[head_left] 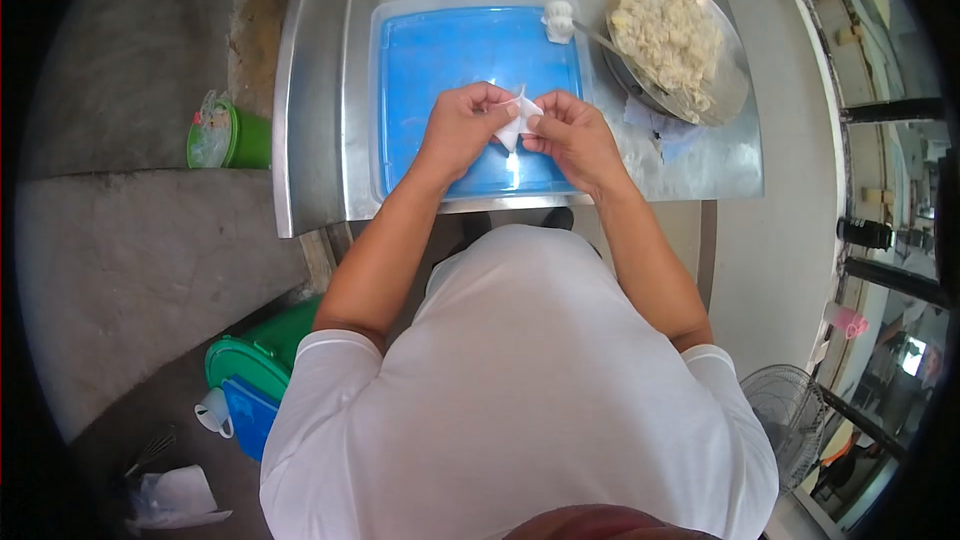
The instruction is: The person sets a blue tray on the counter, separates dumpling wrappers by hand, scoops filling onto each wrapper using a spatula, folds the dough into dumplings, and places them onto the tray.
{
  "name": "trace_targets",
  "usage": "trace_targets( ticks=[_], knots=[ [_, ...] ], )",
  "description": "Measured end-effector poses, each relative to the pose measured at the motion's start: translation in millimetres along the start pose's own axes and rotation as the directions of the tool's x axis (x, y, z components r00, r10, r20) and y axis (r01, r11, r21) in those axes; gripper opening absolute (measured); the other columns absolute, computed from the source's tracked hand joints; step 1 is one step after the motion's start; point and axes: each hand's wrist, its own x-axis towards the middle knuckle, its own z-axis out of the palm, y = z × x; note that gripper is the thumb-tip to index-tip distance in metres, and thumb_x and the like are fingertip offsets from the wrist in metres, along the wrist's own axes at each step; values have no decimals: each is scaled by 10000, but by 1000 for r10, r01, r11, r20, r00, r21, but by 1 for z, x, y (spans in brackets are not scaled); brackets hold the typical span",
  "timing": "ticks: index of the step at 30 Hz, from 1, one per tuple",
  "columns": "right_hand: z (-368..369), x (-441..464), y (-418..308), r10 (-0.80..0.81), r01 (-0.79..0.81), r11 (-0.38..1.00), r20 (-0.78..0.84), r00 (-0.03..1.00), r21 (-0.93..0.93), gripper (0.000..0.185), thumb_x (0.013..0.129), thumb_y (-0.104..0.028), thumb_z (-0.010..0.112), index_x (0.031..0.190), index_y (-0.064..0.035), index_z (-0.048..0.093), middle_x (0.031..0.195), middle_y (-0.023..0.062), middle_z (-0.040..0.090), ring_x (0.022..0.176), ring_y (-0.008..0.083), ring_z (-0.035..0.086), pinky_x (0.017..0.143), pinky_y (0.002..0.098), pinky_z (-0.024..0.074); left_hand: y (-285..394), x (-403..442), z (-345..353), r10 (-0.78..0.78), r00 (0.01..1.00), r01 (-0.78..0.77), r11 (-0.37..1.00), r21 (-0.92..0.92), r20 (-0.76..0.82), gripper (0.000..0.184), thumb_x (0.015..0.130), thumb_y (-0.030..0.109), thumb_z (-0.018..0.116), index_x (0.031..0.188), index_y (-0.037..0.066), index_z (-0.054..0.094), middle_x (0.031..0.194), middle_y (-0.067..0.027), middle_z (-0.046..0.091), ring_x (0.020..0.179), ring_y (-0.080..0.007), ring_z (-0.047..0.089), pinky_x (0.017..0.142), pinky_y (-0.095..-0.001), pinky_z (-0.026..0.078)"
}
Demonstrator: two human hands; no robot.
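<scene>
One wire whisk (pixel 152 450), on the floor, well apart from the hands, far out to the left and lower in view. One crumpled white sheet (pixel 180 500), just beside it. One white mug (pixel 212 412), left of the hands, lower in view. One lime bucket (pixel 236 138), with clear plastic at its rim, level with the hands and well left. One large green tub (pixel 238 364), left and lower in view. One steel table (pixel 308 90), extending to both sides of the hands. One blue tray (pixel 440 50), directly beneath the hands. One left hand (pixel 465 130), thumb and fingers pinching a white folded piece (pixel 510 130). The piece: small, thin, held between the two hands above the tray. One white lump (pixel 559 24), beyond the hands, near the tray's far right corner. One right hand (pixel 575 137), its thumb and fingers pinching the piece's other side. One metal bowl (pixel 733 65), right of the hands and farther off, holding pale chunky mixture (pixel 668 35). One wire fan (pixel 785 415), well right, lower in view.
</scene>
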Motion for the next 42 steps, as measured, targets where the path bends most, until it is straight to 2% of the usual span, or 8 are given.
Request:
trace_targets(
  ticks=[10,15,17,21,26,29,36,42],
  knots=[
    [7,5,-7,-145,126,977,-105,984,-174,180,909,-109,717,1022,4,634,828,24,633,742,84,580,674,219,466,-6,1,-1,84,996,-84,996,1,26,137,907,91,714,1007,-2,700,872,-39,676,782,-104,622,686,-246,503],
    [0,6,-4,-86,78,993,-103,991,-85,167,938,-120,684,1064,-15,657,921,33,671,800,87,598,714,241,462,2,-8,-7,-23,995,58,920,-387,94,188,909,106,721,1041,-17,669,940,-77,696,825,-107,634,748,-245,505],
    [2,10,-4,-185,176,949,-10,983,-261,148,942,-112,675,1058,-22,663,929,34,672,804,99,605,735,255,480,19,-7,5,-9,998,25,955,-295,56,174,919,110,712,1039,-10,674,939,-72,693,815,-105,629,744,-250,502],
    [-1,11,-3,-176,177,962,22,984,-207,173,943,-116,674,1089,-28,653,961,36,667,836,106,606,760,273,493,7,6,-4,-17,1000,17,993,-115,-2,156,941,127,691,1038,4,684,929,-53,690,793,-98,614,726,-249,490],
    [0,-1,-15,-125,121,990,53,991,75,237,949,-138,679,1138,-10,616,1030,52,658,921,104,606,796,268,488,7,2,-9,34,999,-33,976,-217,2,170,938,136,693,1040,0,687,906,-38,696,786,-86,610,707,-237,482],
    [23,3,-21,-215,206,969,-56,975,-136,195,922,-128,716,1037,6,634,915,47,669,804,94,603,741,237,478,10,1,0,64,996,-51,973,-224,55,175,927,129,699,1034,-9,684,904,-46,704,788,-84,616,715,-239,491],
    [11,11,-18,-253,246,963,-58,966,-108,201,908,-142,736,1012,14,663,874,38,669,795,87,597,712,245,476,10,-4,-13,102,992,-54,881,-470,77,188,911,138,720,1020,-10,679,909,-62,704,800,-108,635,741,-255,509],
    [11,12,-20,-267,265,895,45,963,-360,149,933,-97,695,1044,-5,660,944,52,683,864,112,633,770,262,504,14,7,-11,9,996,3,991,-132,92,190,915,137,717,1035,0,662,920,-61,698,793,-127,638,741,-260,508]
  ],
)
